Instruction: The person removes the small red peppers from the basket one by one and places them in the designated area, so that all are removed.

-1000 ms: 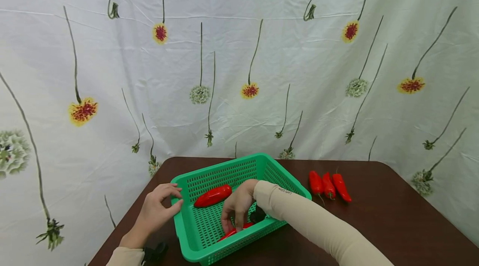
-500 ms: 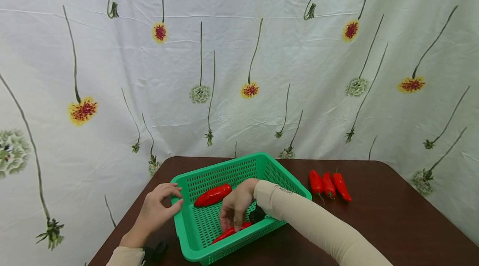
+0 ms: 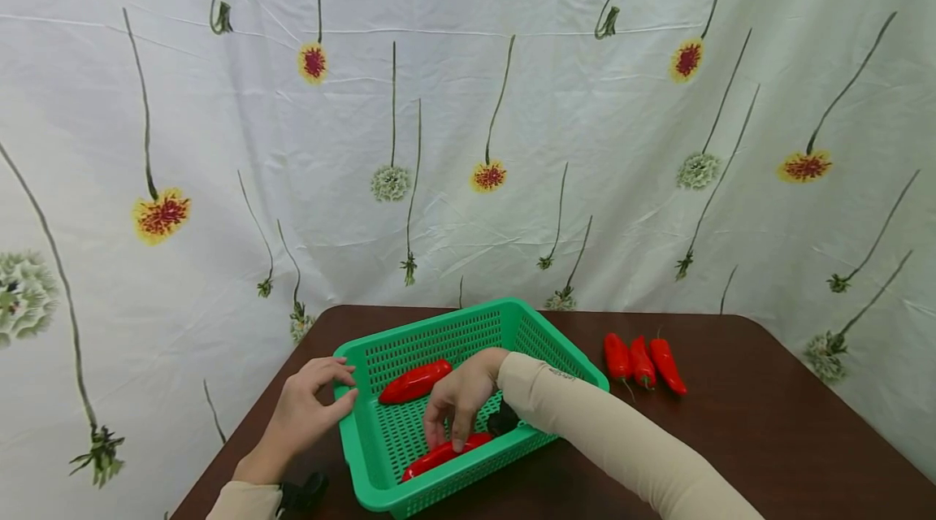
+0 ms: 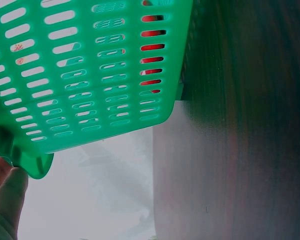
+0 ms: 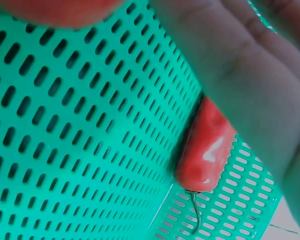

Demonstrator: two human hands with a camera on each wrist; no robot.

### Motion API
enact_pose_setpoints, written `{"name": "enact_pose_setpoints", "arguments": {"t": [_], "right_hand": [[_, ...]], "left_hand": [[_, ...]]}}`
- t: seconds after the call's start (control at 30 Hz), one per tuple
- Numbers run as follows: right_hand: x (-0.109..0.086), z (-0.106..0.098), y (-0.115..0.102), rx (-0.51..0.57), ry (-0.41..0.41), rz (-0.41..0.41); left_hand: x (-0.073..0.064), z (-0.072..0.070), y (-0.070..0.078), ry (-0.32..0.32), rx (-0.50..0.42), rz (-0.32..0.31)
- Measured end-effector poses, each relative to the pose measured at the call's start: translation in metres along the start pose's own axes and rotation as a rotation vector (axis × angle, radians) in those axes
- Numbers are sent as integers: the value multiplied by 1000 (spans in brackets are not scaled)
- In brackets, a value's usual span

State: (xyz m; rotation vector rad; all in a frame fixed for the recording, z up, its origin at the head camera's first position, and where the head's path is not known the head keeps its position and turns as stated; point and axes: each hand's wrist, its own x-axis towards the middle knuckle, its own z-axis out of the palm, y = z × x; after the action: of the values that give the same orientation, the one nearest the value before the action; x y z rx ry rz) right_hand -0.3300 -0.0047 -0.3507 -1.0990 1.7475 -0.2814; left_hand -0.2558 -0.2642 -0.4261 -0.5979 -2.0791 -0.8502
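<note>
basket point(image 3: 351, 443): looked plastic, smooth, softly shiny, walls pierced | near pepper point(image 3: 441, 459) and far pepper point(image 3: 415, 383): had smooth, glossy skins with bright highlights | three peppers point(image 3: 640, 364): likewise glossed | desk point(image 3: 731, 406): looked like smooth wood, low sheen | sheet point(image 3: 453, 236): was creased cloth | right sleeve point(image 3: 614, 432): looked matt cloth

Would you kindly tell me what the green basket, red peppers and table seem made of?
Green basket: molded plastic, slightly glossy, judging by its uniform color and regular slots.
Red peppers: smooth and glossy with bright highlights; real flesh or plastic imitation, I can't tell.
Table: dark brown, perhaps wood or wood-effect laminate, given its grain-like streaks.
</note>
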Motion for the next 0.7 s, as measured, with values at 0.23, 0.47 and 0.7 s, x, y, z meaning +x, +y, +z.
{"name": "enact_pose_setpoints", "arguments": {"t": [0.23, 0.47, 0.7], "right_hand": [[-1, -1, 1, 0, 36, -45], [-4, -1, 0, -2, 85, -85], [-11, -2, -4, -8, 134, -110]], "left_hand": [[0, 0, 0, -1, 6, 2], [1, -1, -1, -9, 1, 10], [1, -1, 0, -5, 4, 11]]}}
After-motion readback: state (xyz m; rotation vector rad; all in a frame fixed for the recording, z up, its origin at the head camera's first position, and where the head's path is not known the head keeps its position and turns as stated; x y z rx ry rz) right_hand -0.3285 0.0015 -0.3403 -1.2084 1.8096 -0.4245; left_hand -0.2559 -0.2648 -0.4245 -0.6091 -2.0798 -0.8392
